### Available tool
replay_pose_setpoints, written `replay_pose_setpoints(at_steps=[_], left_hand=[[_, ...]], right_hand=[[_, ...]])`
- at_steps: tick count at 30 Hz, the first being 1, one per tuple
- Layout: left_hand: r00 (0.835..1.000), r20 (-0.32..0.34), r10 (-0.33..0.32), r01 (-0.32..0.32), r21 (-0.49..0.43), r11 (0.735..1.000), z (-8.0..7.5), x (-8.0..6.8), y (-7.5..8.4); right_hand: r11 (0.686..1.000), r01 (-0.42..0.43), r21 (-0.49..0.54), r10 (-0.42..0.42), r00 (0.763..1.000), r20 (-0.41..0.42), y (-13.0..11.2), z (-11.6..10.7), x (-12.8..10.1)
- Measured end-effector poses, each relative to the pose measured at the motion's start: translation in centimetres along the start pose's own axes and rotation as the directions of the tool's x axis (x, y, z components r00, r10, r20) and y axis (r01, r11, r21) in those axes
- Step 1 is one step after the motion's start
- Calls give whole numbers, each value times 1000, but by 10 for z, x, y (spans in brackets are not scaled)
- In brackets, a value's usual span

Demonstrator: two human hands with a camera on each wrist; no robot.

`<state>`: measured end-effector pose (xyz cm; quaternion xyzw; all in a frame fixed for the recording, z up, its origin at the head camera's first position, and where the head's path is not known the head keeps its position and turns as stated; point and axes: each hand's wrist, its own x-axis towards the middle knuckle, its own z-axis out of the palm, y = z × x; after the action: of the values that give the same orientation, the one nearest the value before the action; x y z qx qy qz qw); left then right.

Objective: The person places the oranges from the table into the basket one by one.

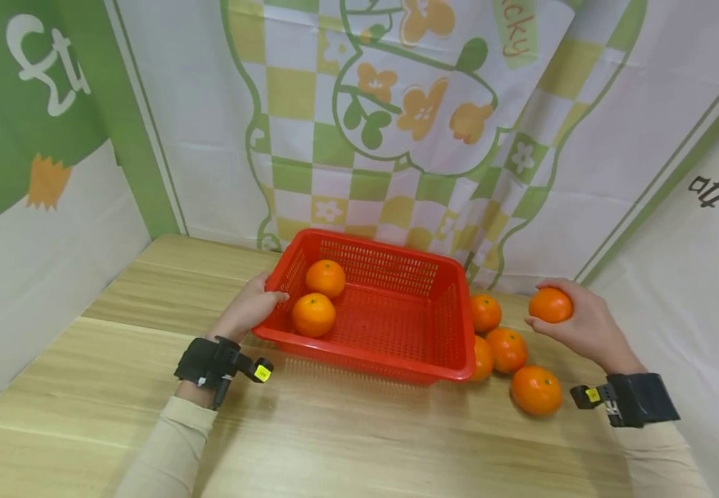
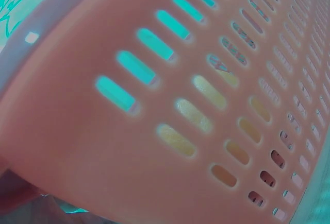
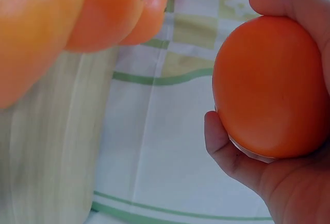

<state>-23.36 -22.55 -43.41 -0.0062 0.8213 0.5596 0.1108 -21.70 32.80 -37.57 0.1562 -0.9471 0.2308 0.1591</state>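
Desk: carries red basket. My left hand grips basket's left rim. My right hand, right of basket, fingers clamped on orange. Risk: loose cupping, orange slips short of basket.

A light wooden table stood in a corner. Behind it hung a white cloth with green and yellow checks and orange flowers. Similar white-green cloths covered both sides.

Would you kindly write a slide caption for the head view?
Left hand grips the red basket rim; right hand holds an orange above the table.
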Motion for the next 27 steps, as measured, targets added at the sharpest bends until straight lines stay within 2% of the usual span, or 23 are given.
replay_pose_setpoints(at_steps=[8,20,27], left_hand=[[1000,3,-1,1,-6,1000,0,0,0],[1000,0,5,-5,-4,1000,0,0,1],[1000,4,8,-8,-8,1000,0,-1,2]], right_hand=[[999,35,13,-35,999,-19,-13,6,9],[998,30,58,-31,1000,3,-30,12,21],[994,85,64,-85,996,-2,-41,21,31]])
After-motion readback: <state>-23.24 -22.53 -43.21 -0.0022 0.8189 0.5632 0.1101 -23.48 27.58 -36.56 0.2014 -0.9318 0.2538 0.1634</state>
